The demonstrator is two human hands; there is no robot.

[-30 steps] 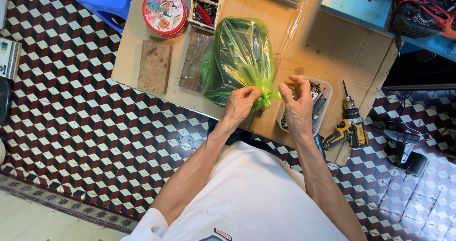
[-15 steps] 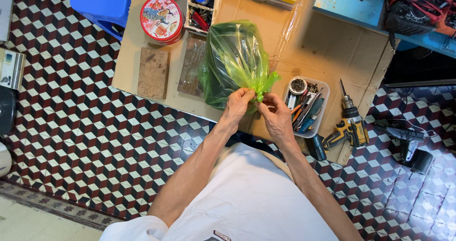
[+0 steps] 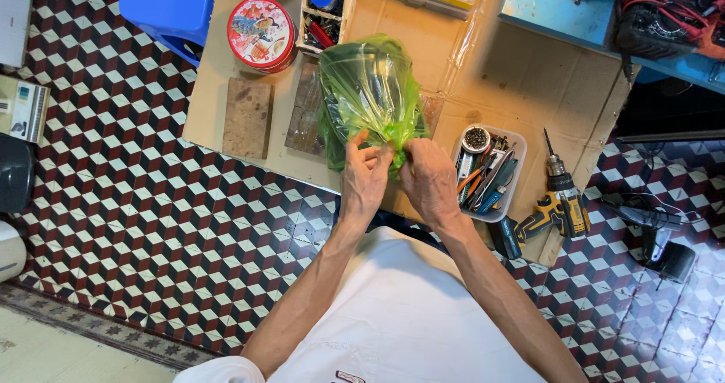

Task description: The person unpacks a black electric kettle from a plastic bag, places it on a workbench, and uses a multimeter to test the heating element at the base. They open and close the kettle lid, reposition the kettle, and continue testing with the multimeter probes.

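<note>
Fingers of the left hand (image 3: 365, 173) and right hand (image 3: 427, 177) pinch shut on the gathered neck of the green plastic bag (image 3: 368, 92), whose long body stretches away to the far side over the cardboard sheet (image 3: 529, 88).

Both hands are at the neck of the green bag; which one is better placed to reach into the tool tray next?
Probably the right hand: it sits beside the clear tool tray, while the left hand is on the far side of the green bag neck, so it would have to cross over.
</note>
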